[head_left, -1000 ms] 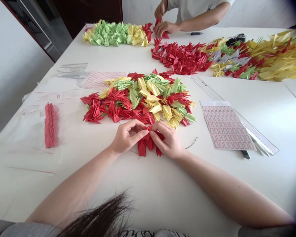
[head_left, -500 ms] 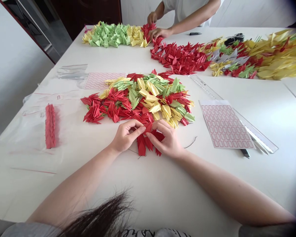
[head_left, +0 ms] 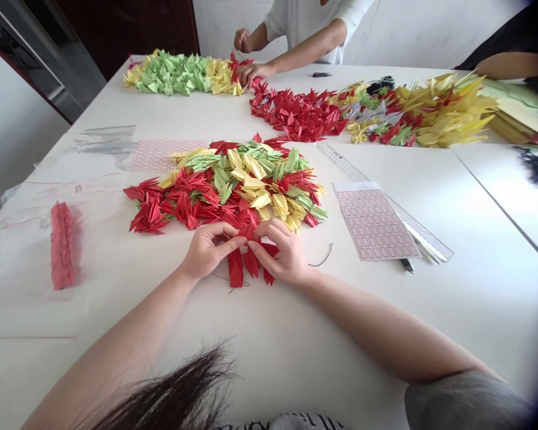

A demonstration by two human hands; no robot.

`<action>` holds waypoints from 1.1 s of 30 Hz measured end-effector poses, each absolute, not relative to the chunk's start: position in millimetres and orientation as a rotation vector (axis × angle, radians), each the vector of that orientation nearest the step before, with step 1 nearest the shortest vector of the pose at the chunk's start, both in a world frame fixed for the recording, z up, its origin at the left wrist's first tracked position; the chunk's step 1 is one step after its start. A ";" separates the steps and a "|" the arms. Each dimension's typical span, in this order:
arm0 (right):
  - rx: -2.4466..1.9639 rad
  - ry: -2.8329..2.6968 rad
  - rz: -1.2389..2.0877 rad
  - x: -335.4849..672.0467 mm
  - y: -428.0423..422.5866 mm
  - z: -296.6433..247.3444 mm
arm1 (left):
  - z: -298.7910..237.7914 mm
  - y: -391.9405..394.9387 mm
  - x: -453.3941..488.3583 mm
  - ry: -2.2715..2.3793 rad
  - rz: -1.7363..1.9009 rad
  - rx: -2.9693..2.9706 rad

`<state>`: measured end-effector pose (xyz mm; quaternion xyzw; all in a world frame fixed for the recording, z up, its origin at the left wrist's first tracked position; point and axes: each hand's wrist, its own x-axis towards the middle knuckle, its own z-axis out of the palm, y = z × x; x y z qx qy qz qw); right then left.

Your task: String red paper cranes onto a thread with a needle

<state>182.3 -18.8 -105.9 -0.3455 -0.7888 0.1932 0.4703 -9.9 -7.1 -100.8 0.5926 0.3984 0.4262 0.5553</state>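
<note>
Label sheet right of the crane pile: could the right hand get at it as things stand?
Probably yes: only tabletop and a thin dark thread lie between the right hand and the label sheet, though it is on red paper cranes.

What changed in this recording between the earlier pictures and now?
The head camera turned right, so everything slid left in view, bringing another person's forearm in a dark sleeve into the upper right. The left hand and right hand remain pinching the red paper cranes, with only small finger shifts. The mixed crane pile, ruler and label sheet stayed as they were.
</note>
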 end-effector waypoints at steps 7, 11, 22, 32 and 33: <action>-1.197 -1.940 0.142 229.7 -0.5 -65.0 | -104.2 -4.7 -11.4 1.016 1.006 1.308; -1.894 -1.737 0.163 305.5 1.1 -60.0 | -102.3 -5.6 -10.5 1.063 0.999 1.328; -2.604 -1.237 0.266 392.7 -23.9 -74.9 | -105.6 -5.5 -10.6 1.112 0.972 1.477; -1.940 -0.605 0.171 414.6 -54.7 -36.6 | -107.1 -4.3 -10.3 1.102 0.977 1.476; -1.871 -0.531 0.071 421.4 -56.5 -41.9 | -106.9 -4.0 -10.0 1.099 0.976 1.469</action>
